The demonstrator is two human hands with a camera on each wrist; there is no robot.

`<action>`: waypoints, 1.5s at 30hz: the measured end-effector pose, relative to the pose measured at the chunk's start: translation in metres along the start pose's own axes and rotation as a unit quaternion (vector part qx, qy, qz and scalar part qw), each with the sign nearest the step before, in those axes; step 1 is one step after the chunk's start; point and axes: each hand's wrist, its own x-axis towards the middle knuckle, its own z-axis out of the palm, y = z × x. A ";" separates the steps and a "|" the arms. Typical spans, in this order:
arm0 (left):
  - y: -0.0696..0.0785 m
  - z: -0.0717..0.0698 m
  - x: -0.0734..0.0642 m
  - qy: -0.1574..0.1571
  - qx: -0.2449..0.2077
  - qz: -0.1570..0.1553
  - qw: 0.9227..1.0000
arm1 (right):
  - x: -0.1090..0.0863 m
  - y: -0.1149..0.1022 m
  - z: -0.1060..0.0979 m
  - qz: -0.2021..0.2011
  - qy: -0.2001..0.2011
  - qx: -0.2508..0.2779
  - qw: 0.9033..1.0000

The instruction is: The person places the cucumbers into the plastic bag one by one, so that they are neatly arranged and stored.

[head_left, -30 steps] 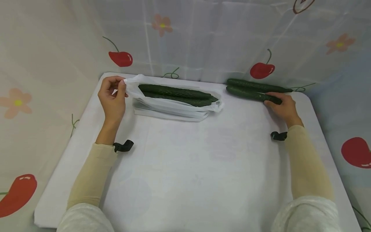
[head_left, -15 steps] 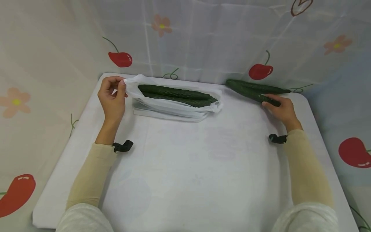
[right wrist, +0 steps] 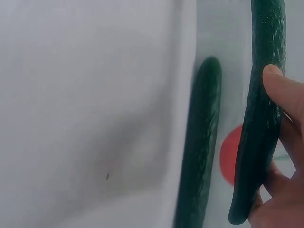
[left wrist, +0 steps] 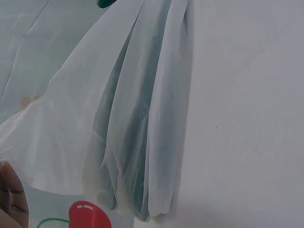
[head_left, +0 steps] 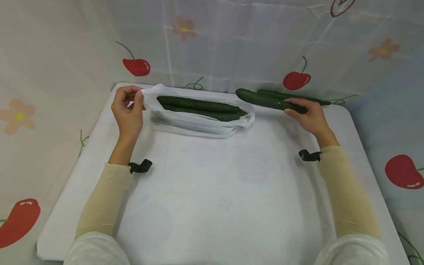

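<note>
A white plastic bag (head_left: 198, 127) lies near the back of the table with cucumbers (head_left: 198, 105) inside its opening. My left hand (head_left: 127, 110) pinches the bag's left edge between thumb and fingers; in the left wrist view only part of that hand (left wrist: 12, 197) shows beside the stretched plastic. In my right hand (head_left: 311, 117) is a cucumber (head_left: 265, 100), gripped by its right end; the right wrist view shows the thumb and fingers around this cucumber (right wrist: 261, 123). Behind it another cucumber (head_left: 314, 99) lies at the table's back edge, also visible as a cucumber (right wrist: 199, 147) below the raised one.
The white-covered table (head_left: 212, 191) ends at a curtain (head_left: 232, 48) printed with cherries and flowers, which hangs close along the back and both sides. A black wrist camera (head_left: 140, 166) sits on the left wrist and another camera (head_left: 308, 155) on the right.
My right hand has lifted the front cucumber off the table and moved it left towards the bag, away from the one behind. The left hand and bag have stayed in place.
</note>
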 end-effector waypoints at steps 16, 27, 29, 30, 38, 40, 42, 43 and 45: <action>-0.025 -0.008 0.006 -0.002 0.009 0.002 1.000 | 0.011 -0.050 0.040 -0.082 -0.044 0.025 0.995; -0.017 -0.006 0.004 0.011 0.010 -0.025 1.000 | 0.020 -0.084 0.062 -0.125 -0.061 0.018 0.990; -0.018 -0.006 0.004 0.009 0.009 -0.024 1.000 | 0.021 -0.088 0.066 -0.130 -0.064 0.020 0.989; -0.019 -0.006 0.005 0.009 0.009 -0.024 1.000 | 0.021 -0.089 0.067 -0.132 -0.064 0.021 0.989; -0.027 -0.007 0.006 0.005 0.015 -0.014 1.000 | 0.024 -0.099 0.083 -0.165 -0.080 0.012 0.983; -0.025 -0.007 0.006 0.006 0.013 -0.015 1.000 | 0.025 -0.102 0.087 -0.169 -0.082 0.009 0.982; -0.022 -0.006 0.006 0.006 0.011 -0.011 1.000 | 0.027 -0.106 0.091 -0.173 -0.081 0.006 0.982; -0.020 -0.006 0.005 0.007 0.010 -0.010 1.000 | 0.027 -0.108 0.093 -0.174 -0.081 0.005 0.981; -0.017 -0.005 0.005 0.007 0.006 -0.009 1.000 | 0.029 -0.113 0.097 -0.171 -0.082 0.001 0.982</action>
